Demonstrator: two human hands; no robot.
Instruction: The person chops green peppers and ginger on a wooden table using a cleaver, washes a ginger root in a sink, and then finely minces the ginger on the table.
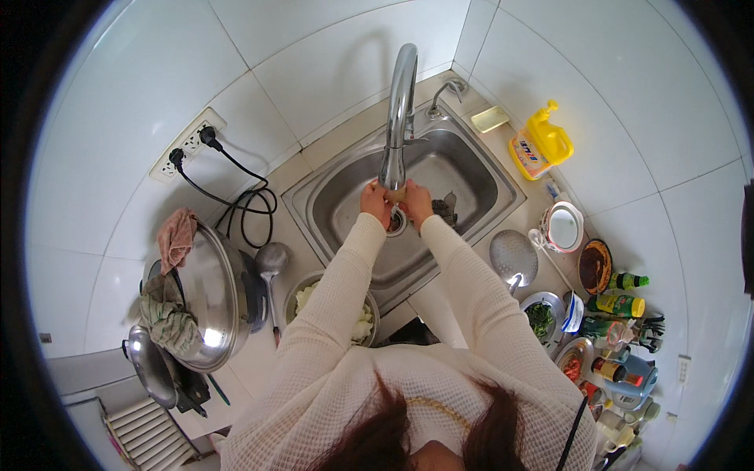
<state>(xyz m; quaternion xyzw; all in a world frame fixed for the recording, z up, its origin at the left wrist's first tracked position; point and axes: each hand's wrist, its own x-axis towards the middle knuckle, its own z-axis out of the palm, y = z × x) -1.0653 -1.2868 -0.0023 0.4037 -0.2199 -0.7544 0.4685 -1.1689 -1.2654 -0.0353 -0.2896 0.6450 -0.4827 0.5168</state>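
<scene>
My left hand [374,201] and my right hand [416,202] are together over the stainless-steel sink [353,221], directly under the spout of the chrome faucet [402,88]. Between them they hold a small tan, rounded item [396,196], perhaps a potato; fingers and the spout hide much of it. Just below my hands is the sink drain [397,225], with dark and reddish bits in it. A dark crumpled item [446,211] lies on the sink floor to the right of my right hand. Whether water is running cannot be made out.
Near my left forearm are a metal bowl of pale cut vegetables [365,321], a ladle [272,262] and a large lidded pot [215,294]. Rightward stand a yellow detergent jug [539,144], a skimmer [513,259], a plate of chopped greens [539,318] and several bottles. Power cords [244,209] hang left.
</scene>
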